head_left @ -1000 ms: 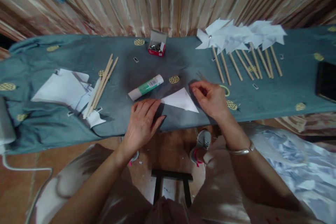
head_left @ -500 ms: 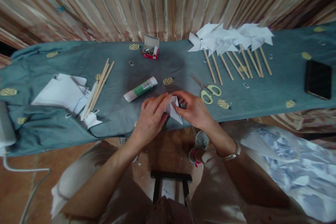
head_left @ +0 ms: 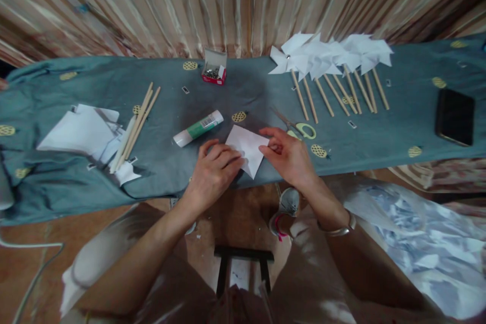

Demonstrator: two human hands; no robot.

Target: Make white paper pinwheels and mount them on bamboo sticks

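Observation:
A square of white paper (head_left: 247,148) lies open near the front edge of the cloth, between my two hands. My left hand (head_left: 217,166) grips its left edge with fingertips bent over the sheet. On the other side, my right hand (head_left: 287,156) pinches the right corner between thumb and fingers. Just left of the paper, a glue stick (head_left: 199,127) with a green label lies on its side. Scissors (head_left: 305,130) with light green handles rest beyond my right hand, which partly covers one handle loop.
Several paper pinwheels (head_left: 330,55) on wooden sticks lie at the back right. An open red box (head_left: 214,75) holds small metal pins. Loose sticks (head_left: 141,120) and white paper sheets (head_left: 78,129) are at left, a phone (head_left: 454,116) far right, a bag of paper scraps (head_left: 421,248) below.
The paper has gone from a folded, pointed shape to a flat, opened-out square. My hands have moved apart. The whole view has shifted slightly.

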